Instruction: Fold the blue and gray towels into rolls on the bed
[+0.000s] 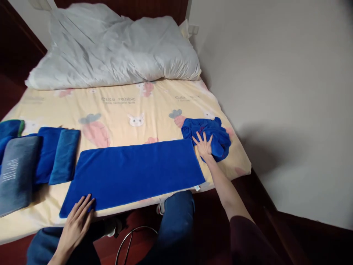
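A blue towel (135,173) lies spread flat in a long rectangle along the near edge of the bed, with a small white tag at its lower right corner. On its near left corner rests my left hand (78,217), fingers stretched out and holding nothing. My right hand (203,145) is spread with its fingers apart over the left side of a crumpled blue cloth (217,138), just beyond the towel's right end. That cloth lies in a loose heap, so its shape cannot be made out.
Several folded blue and grey towels (20,173) lie at the bed's left side. A large white-grey bundle of bedding (118,51) fills the head of the bed. The yellow sheet (154,106) carries rabbit and carrot prints. A pale wall (289,92) stands along the right side.
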`<action>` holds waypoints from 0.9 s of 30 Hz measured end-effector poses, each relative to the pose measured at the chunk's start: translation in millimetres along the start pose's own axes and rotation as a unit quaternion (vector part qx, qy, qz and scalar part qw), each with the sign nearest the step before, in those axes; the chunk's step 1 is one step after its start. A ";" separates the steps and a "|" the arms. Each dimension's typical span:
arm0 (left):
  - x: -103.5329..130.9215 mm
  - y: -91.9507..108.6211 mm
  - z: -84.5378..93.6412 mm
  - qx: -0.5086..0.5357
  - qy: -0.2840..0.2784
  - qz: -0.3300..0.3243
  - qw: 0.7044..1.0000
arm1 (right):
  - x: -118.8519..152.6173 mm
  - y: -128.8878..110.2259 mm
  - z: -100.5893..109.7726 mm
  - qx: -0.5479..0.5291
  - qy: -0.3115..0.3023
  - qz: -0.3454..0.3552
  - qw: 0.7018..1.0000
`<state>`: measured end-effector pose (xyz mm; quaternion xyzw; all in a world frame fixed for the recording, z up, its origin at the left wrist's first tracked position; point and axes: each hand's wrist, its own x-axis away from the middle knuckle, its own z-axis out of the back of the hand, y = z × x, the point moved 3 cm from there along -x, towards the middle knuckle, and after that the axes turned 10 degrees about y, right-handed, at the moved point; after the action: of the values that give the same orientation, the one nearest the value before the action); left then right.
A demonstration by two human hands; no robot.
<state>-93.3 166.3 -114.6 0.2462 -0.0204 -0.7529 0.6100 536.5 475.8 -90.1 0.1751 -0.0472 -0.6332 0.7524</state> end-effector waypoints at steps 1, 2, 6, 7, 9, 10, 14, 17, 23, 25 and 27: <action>0.4 0.3 -1.7 0.002 0.003 0.009 1.000 | -11.1 5.0 -6.3 0.002 0.006 -0.009 1.000; 0.0 1.2 -2.9 0.004 0.006 0.018 1.000 | -21.8 10.6 -12.4 0.001 0.015 -0.021 1.000; -4.5 6.6 -7.0 0.018 0.009 0.054 0.998 | -61.8 35.4 -36.2 -0.027 0.053 -0.059 0.997; -5.3 7.6 -8.3 0.022 0.006 0.064 0.998 | -70.2 40.8 -41.0 -0.039 0.062 -0.064 0.995; -5.4 8.7 -10.5 0.026 0.001 0.086 0.996 | -82.4 47.7 -46.5 -0.065 0.072 -0.069 0.993; -4.9 9.0 -10.8 0.025 0.000 0.098 0.995 | -85.5 48.3 -46.4 -0.074 0.074 -0.070 0.992; -7.5 10.7 -1.8 0.007 -0.024 0.139 0.990 | -73.4 27.4 -20.6 -0.089 0.085 -0.065 0.990; -29.9 9.2 16.9 0.000 -0.050 0.156 0.986 | -44.2 -5.8 13.5 -0.124 0.101 -0.028 0.987; -138.3 -19.1 35.5 0.015 0.038 0.191 0.981 | 3.2 -61.4 33.5 -0.221 0.078 0.052 0.971; -170.2 -32.3 22.4 0.026 0.050 0.206 0.977 | 4.7 -69.7 22.6 -0.241 0.061 0.036 0.968; -187.2 -46.1 5.7 0.027 0.057 0.237 0.969 | 1.0 -72.4 9.6 -0.262 0.046 0.004 0.964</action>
<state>-112.2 350.3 -60.1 0.2928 -0.0639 -0.5705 0.7647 466.1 462.9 -104.7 0.0002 0.1542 -0.6115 0.7761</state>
